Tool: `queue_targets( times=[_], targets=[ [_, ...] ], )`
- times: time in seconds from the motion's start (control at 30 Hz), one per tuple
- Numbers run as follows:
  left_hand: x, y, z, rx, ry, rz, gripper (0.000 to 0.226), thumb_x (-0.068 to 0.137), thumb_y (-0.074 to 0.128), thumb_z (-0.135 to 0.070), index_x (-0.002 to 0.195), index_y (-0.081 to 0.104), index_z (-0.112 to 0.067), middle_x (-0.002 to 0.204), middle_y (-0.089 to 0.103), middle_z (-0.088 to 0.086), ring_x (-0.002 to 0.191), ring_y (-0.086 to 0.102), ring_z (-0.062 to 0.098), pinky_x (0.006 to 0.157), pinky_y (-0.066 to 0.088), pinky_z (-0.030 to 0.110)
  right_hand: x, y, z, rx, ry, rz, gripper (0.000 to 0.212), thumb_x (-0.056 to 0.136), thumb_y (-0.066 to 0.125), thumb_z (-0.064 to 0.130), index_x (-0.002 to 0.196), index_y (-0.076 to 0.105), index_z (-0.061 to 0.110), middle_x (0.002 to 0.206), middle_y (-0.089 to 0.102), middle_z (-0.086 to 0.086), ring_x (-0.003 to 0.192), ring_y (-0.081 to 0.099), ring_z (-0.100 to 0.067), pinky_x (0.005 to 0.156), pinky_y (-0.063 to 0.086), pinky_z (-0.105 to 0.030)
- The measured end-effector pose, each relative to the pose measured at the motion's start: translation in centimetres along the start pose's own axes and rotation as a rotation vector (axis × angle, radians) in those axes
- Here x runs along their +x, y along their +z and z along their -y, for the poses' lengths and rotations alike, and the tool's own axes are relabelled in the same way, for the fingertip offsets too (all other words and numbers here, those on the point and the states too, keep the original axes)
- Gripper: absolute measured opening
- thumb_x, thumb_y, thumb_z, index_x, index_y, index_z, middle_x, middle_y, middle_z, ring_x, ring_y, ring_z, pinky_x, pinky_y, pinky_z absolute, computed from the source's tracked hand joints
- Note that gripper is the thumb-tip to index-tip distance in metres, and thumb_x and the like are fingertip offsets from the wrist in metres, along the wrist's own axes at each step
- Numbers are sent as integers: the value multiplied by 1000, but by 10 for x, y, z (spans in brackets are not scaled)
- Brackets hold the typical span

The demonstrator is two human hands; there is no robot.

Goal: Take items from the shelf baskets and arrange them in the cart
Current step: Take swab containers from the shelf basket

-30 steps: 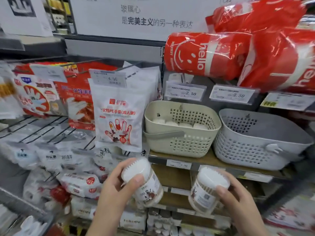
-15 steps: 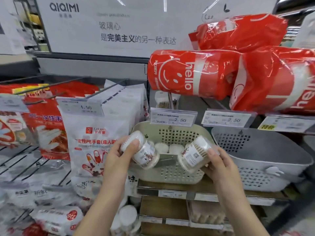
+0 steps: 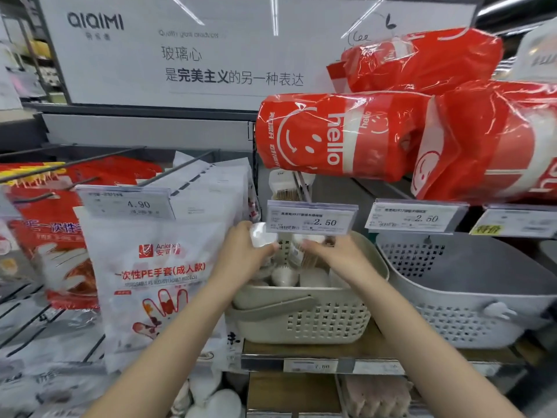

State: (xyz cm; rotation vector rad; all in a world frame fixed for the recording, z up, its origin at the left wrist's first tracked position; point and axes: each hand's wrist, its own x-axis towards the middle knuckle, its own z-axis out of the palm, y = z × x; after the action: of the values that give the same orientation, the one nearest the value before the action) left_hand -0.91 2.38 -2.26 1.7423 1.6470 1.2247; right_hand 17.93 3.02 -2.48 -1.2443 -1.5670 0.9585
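Observation:
Both my hands reach into the beige perforated basket (image 3: 319, 324) on the shelf. My left hand (image 3: 244, 254) grips a round white-lidded jar of cotton swabs (image 3: 260, 235), tilted over the basket's left side. My right hand (image 3: 334, 254) holds a second jar (image 3: 298, 251) lower, inside the basket, its label partly hidden by my fingers. More white-lidded jars (image 3: 286, 276) sit in the basket below. No cart is in view.
An empty grey basket (image 3: 470, 297) stands to the right. Price tags (image 3: 312, 218) hang just above the beige basket. Red tissue packs (image 3: 340, 137) lie on the shelf above. Glove packets (image 3: 156, 273) hang on hooks at left.
Both hands have moved up and forward with their jars, from below the shelf to over and into the beige basket.

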Motion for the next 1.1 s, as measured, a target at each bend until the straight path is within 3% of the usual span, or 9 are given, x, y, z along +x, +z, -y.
queue_targets(
  times=[0.1, 0.23, 0.37, 0.43, 0.67, 0.77, 0.9, 0.97, 1.1],
  targets=[
    [13, 3, 2, 69, 41, 39, 42, 79, 70, -15, 119, 59, -10, 112, 66, 3, 102, 62, 20, 83, 52, 35, 16, -1, -6, -32, 77, 87, 25, 82, 74, 25, 93, 57, 39, 99, 62, 21, 96, 60, -4, 91, 48, -30],
    [20, 8, 3, 51, 33, 103, 42, 82, 66, -6, 123, 58, -10, 116, 66, 3, 108, 60, 18, 79, 43, 18, 25, 2, -11, -45, 72, 189, 28, 85, 71, 14, 101, 58, 34, 104, 63, 14, 96, 60, -3, 81, 50, -19],
    [29, 10, 9, 107, -25, 160, 53, 85, 64, -12, 135, 47, -8, 131, 57, 7, 121, 53, 22, 99, 44, 33, 36, 8, -11, -129, 78, 217, 40, 86, 70, 19, 124, 58, 21, 125, 62, 2, 114, 58, -16, 99, 48, -37],
    [32, 12, 13, 189, -46, 182, 51, 85, 63, -15, 133, 48, -6, 131, 55, 12, 121, 52, 27, 100, 44, 40, 41, 12, -11, -167, 81, 229, 45, 87, 69, 20, 129, 56, 19, 131, 60, 0, 118, 56, -17, 104, 44, -40],
    [35, 20, 18, 338, -32, 86, 46, 90, 63, -24, 132, 52, -11, 132, 43, 16, 120, 46, 34, 103, 39, 36, 49, 20, -19, -253, 21, 270, 51, 87, 68, 21, 135, 50, 17, 133, 56, 0, 122, 53, -16, 107, 42, -39],
    [31, 21, 18, 473, 53, 16, 36, 92, 59, -19, 124, 56, -4, 131, 42, 17, 119, 44, 35, 99, 38, 35, 50, 20, -23, -283, 16, 278, 46, 85, 71, 15, 127, 53, 15, 126, 59, 1, 117, 54, -15, 100, 44, -33],
    [31, 18, 17, 549, 116, 24, 28, 89, 53, -7, 116, 61, -3, 121, 52, 19, 111, 49, 36, 91, 44, 40, 55, 23, -26, -367, 21, 286, 34, 80, 74, 9, 96, 54, 31, 91, 58, 14, 86, 54, -5, 70, 45, -13],
    [32, 16, 16, 525, 116, 33, 29, 87, 50, -2, 114, 62, -3, 118, 55, 18, 107, 53, 36, 87, 46, 42, 57, 25, -25, -385, 7, 292, 34, 81, 73, 8, 101, 55, 28, 91, 58, 13, 81, 53, -3, 64, 43, -7],
    [34, 15, 17, 475, 87, 28, 28, 87, 48, 4, 110, 62, -1, 116, 58, 18, 103, 55, 36, 85, 47, 41, 61, 29, -21, -420, -24, 249, 56, 80, 75, 10, 130, 49, 12, 127, 57, -6, 114, 53, -20, 95, 47, -34]
  ],
)
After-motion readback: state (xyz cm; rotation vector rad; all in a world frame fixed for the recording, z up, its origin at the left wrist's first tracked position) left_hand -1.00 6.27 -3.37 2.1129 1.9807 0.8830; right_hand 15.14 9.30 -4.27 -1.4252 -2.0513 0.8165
